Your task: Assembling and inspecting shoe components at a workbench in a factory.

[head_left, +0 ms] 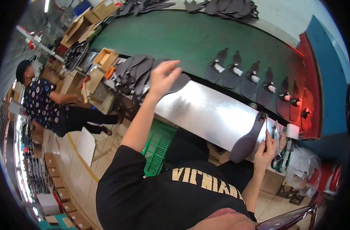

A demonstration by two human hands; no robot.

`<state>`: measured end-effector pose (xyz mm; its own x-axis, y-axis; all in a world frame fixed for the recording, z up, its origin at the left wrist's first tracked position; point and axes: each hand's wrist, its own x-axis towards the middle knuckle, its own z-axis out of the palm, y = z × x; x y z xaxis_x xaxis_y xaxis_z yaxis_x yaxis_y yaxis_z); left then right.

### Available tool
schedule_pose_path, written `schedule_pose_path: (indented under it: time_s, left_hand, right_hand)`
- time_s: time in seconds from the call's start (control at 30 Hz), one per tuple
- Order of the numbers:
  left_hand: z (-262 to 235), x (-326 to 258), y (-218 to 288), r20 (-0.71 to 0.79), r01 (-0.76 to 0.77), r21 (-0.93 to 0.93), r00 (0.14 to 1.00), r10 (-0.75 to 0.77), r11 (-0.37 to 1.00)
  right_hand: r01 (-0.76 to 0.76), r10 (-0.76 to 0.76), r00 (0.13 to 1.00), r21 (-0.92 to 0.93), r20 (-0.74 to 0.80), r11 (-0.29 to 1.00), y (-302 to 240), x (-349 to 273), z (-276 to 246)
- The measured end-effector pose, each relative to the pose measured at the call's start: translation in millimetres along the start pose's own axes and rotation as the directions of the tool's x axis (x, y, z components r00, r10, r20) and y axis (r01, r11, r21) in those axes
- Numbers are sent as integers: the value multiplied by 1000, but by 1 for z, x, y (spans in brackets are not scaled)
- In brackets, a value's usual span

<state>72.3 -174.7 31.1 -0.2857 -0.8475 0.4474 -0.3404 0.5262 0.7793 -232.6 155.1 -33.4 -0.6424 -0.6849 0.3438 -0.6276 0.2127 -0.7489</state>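
- The left hand (pixel 161 78) is lifted up, fingers half spread. It reaches toward a pile of dark grey flat shoe sole pieces (pixel 134 74) at the left end of the shiny metal tabletop (pixel 205 109). Its fingertips are just at one dark sole piece (pixel 178 82) at the edge of the pile. I cannot tell if it has a grip on it.
- The right hand (pixel 265 147) is closed around a thin brush-like tool (pixel 266 128), at the right end of the tabletop.
- The tool's tip sits just by a long dark grey shoe sole (pixel 248 140) that lies over the near edge there.
- It looks like one sole is being worked on with the tool while the other hand goes for a fresh piece. A firm pinch on one single piece from the pile seems needed.
- Behind the tabletop runs a green belt (pixel 182 38) with dark sole pieces in a row (pixel 255 76).
- A person in a dotted shirt (pixel 39 101) stands far off on the left.
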Motion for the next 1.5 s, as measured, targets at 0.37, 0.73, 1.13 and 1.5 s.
schedule_pose_path:
  time_s: [0.37,0.73,1.13,1.5]
  left_hand:
    - [187,79,-83,218,-39,227,976,-11,973]
    - [184,44,-59,104,-53,313,994,21,948]
    - [104,-78,112,742,704,-516,652,-156,488]
    - [96,-126,108,772,775,-572,619,-145,268]
  right_hand:
    - [-103,105,994,-205,-3,973,24,8,-9]
    - [23,-62,984,-225,-168,974,-3,7,-19]
    - [-326,27,945,945,326,17,-68,20,7]
    - [-192,-36,945,639,326,745,-92,-8,-17]
